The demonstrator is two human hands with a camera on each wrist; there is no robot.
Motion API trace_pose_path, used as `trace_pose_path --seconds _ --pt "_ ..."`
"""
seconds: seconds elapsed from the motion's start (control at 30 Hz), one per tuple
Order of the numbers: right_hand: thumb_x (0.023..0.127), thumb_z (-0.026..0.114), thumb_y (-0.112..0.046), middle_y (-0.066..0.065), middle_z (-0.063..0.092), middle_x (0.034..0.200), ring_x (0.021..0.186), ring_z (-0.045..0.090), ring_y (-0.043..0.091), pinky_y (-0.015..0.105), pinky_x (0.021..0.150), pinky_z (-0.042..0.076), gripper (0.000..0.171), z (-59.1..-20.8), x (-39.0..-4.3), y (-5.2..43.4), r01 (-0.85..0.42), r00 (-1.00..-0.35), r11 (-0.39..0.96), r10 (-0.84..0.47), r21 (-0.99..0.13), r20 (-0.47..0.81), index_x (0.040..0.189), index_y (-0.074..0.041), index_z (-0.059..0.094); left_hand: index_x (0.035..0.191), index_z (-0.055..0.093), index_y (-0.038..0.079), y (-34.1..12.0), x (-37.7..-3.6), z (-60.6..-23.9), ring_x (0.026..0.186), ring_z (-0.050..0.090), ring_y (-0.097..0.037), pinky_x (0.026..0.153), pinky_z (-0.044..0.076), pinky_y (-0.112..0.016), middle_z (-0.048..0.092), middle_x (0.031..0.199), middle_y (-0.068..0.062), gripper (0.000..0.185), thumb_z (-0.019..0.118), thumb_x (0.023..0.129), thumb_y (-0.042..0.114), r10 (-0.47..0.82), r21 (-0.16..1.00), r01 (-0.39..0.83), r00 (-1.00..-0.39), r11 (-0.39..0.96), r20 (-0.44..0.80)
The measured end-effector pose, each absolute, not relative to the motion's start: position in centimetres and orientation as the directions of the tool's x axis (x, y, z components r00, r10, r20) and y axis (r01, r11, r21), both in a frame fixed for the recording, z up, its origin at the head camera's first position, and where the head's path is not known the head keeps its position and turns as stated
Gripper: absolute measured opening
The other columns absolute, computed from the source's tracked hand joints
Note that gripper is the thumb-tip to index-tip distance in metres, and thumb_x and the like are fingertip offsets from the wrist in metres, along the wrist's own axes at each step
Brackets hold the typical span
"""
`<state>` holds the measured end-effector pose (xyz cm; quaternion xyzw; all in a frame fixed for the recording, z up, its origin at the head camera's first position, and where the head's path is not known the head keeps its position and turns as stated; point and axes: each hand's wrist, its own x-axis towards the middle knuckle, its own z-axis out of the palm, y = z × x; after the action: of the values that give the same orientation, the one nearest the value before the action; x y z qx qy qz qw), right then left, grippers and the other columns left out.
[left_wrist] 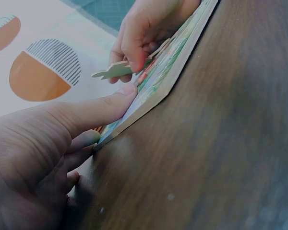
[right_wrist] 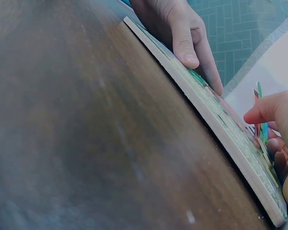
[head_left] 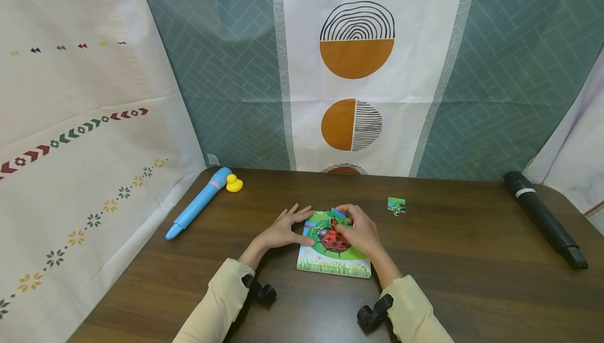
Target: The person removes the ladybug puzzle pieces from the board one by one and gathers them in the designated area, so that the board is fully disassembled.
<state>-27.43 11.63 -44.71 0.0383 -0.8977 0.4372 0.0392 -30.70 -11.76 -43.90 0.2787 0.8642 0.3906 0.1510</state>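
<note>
Left hand (head_left: pixel 283 230) lies flat, fingers (left_wrist: pixel 98 108) straight; right hand (head_left: pixel 360 230) pinches with curled fingers (left_wrist: pixel 134 40).

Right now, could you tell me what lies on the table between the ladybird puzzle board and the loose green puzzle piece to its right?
Nothing: in the head view only bare table separates the puzzle board from the loose piece.

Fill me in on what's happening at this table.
A person is working on a ladybird jigsaw board lying flat on the dark wooden table. The left hand steadies the board's left edge with straight fingers, while the right hand pinches a puzzle piece just above the board's upper part. One loose piece lies apart to the right. A blue pen-shaped toy, a yellow duck and a black cylinder sit untouched.
</note>
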Motion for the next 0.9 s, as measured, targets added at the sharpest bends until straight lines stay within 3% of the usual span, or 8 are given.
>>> trace_pose_path --seconds 0.47,0.9 --pt "0.09 0.069 -0.022 0.006 0.057 0.116 0.089 0.049 0.019 0.031 0.071 0.039 0.034 -44.84 -27.65 11.57 -0.122 -0.991 0.625 -0.027 -0.771 0.134 0.122 -0.016 0.062 0.15 0.038 0.009 -11.81 -30.71 -43.78 0.154 -0.001 -0.036 0.122 -0.004 -0.06 0.025 0.163 -0.007 0.084 0.078 0.082 0.036 0.61 0.763 0.367 -0.791 0.532 -0.045" --pt "0.089 0.07 -0.023 0.007 0.059 0.11 0.085 0.048 0.017 0.029 0.07 0.036 0.035 -44.84 -27.63 11.54 -0.119 -0.989 0.634 -0.008 -0.764 0.148 0.123 -0.015 0.065 0.151 0.037 0.01 -11.85 -30.67 -43.66 0.154 -0.002 -0.035 0.122 -0.005 -0.059 0.025 0.163 -0.006 0.085 0.078 0.082 0.039 0.607 0.76 0.36 -0.793 0.541 -0.056"
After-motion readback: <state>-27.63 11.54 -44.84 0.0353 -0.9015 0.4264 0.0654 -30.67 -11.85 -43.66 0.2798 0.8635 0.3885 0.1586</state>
